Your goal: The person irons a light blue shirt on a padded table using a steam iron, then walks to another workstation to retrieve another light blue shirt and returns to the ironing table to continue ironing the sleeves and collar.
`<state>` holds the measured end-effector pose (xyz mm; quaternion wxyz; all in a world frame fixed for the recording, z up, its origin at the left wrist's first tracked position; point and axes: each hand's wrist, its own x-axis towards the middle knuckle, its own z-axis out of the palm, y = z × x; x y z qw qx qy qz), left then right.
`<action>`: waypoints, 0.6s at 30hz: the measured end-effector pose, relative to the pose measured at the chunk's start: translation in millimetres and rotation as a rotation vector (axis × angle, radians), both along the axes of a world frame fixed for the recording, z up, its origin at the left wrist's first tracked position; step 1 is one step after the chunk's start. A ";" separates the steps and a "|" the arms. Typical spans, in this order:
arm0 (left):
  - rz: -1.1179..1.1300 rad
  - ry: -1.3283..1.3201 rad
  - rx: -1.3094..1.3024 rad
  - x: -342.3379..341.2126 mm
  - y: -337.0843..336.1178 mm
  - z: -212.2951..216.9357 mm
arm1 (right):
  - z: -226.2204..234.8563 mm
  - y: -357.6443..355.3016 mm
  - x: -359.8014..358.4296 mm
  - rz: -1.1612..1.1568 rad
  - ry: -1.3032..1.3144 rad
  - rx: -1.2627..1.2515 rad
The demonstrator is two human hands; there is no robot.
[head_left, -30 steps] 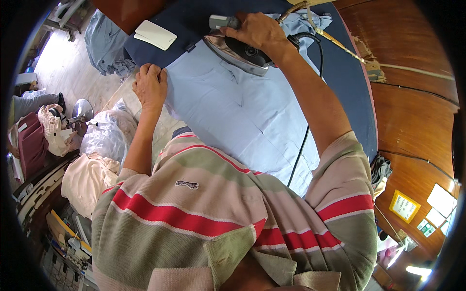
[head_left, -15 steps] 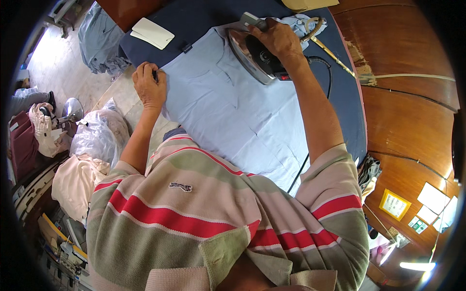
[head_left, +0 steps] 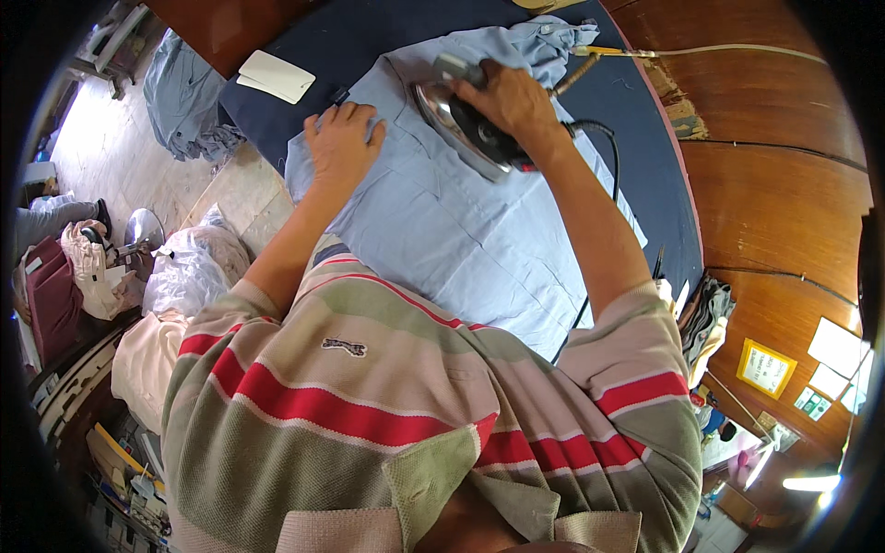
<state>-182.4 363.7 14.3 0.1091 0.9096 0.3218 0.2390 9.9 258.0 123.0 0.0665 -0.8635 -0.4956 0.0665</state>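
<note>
Right hand (head_left: 512,97) gripping iron (head_left: 466,134), left hand (head_left: 343,143) (flat) on shirt (head_left: 461,230)

Iron (head_left: 470,129) nearer left hand (head_left: 343,143), back across pale-blue shirt (head_left: 461,230).

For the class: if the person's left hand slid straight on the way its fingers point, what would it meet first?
Probably only more of the light blue cotton shirt under the left hand, then the dark blue padded ironing table; depth is uncertain.

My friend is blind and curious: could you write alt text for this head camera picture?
Seen from above, a person in a striped polo shirt presses a light blue shirt spread on a dark blue ironing table. The right hand grips an iron while the left hand lies flat on the cloth.
</note>
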 end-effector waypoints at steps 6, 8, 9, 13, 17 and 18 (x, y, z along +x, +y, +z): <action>-0.012 0.090 -0.087 28.9 -9.4 -9.6 | 4.7 -18.9 -12.3 -0.048 0.024 -0.072; -0.029 0.108 -0.075 31.9 -10.6 -12.1 | 3.8 -13.8 -11.2 -0.065 0.036 -0.050; -0.044 0.120 -0.054 33.4 -10.9 -13.2 | 2.8 -11.6 -11.4 -0.083 0.044 -0.027; -0.066 0.073 0.045 35.7 -11.0 -16.5 | 0.5 -6.0 -8.6 -0.121 0.026 0.007; -0.037 0.068 -0.030 32.4 -10.4 -18.5 | -1.8 11.7 13.1 -0.165 -0.050 0.102; -0.040 0.064 -0.039 31.2 -10.0 -18.4 | -3.7 18.4 20.4 -0.188 -0.072 0.124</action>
